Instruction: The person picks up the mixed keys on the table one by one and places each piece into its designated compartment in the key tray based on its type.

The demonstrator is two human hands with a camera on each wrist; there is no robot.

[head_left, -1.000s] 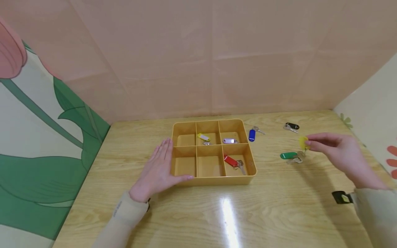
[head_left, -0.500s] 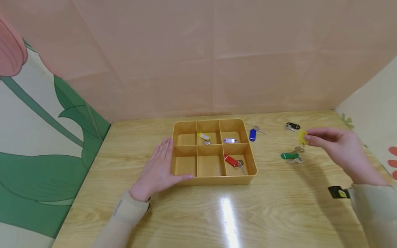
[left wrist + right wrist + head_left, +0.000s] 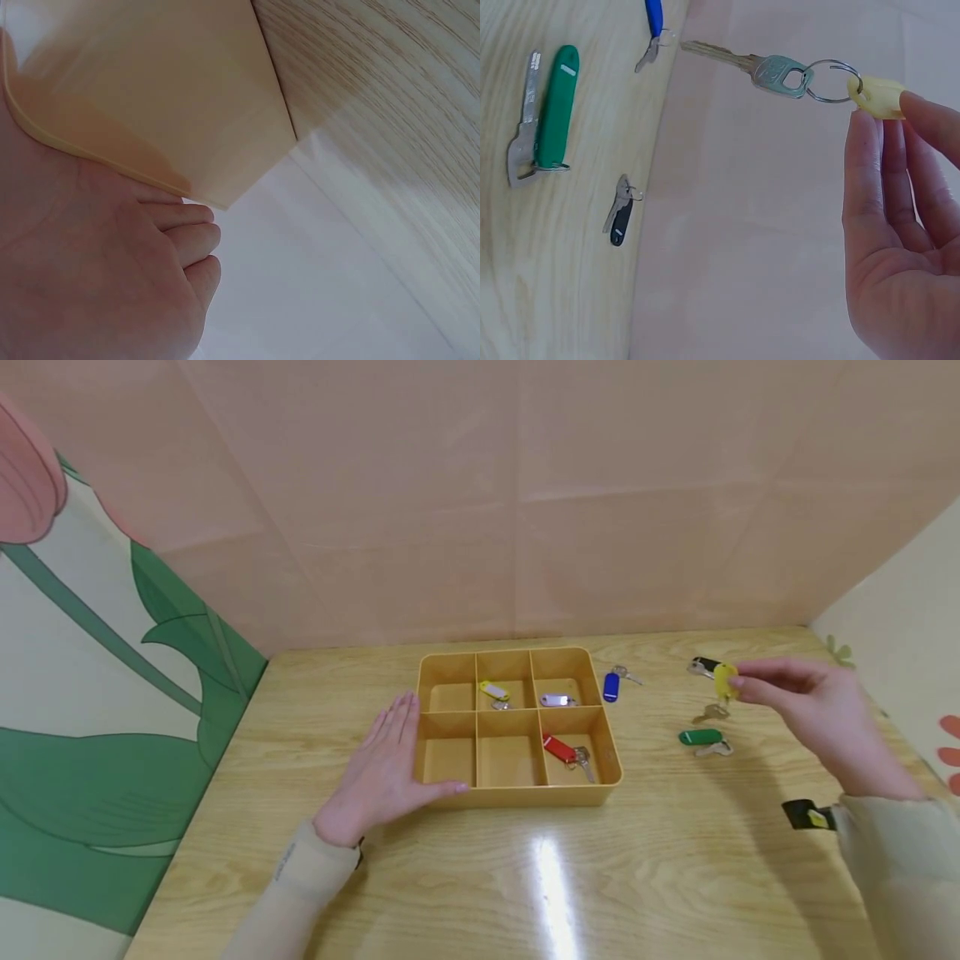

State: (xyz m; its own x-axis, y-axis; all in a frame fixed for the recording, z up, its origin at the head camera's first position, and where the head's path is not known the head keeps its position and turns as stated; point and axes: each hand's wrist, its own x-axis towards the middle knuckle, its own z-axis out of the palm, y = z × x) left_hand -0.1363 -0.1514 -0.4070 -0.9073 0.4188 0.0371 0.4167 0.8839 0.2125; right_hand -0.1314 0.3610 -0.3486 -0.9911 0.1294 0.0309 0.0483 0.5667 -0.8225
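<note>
A tan organizer box (image 3: 510, 797) with several compartments sits mid-table. My left hand (image 3: 378, 772) rests against its left side, fingers straight and thumb along the front rim; the left wrist view shows the palm at the box wall (image 3: 165, 112). Above the table on the right, my right hand (image 3: 817, 710) pinches a yellow key tag (image 3: 877, 97) between thumb and fingers. From the tag's ring hangs a key (image 3: 776, 75). Inside the box lie a yellow-tagged key (image 3: 494, 692) at back middle, a white-tagged key (image 3: 556, 701) at back right and a red-tagged key (image 3: 559, 748) at front right.
Right of the box, on the table, lie a blue-tagged key (image 3: 611, 687), a green-tagged key (image 3: 701, 737) and a black-tagged key (image 3: 707, 665). A pinkish wall covering (image 3: 517, 568) rises behind the table's back edge.
My right hand has lifted the yellow-tagged key up and slightly away from beside the green one, so that its key now dangles in the air. The left hand and box stay put.
</note>
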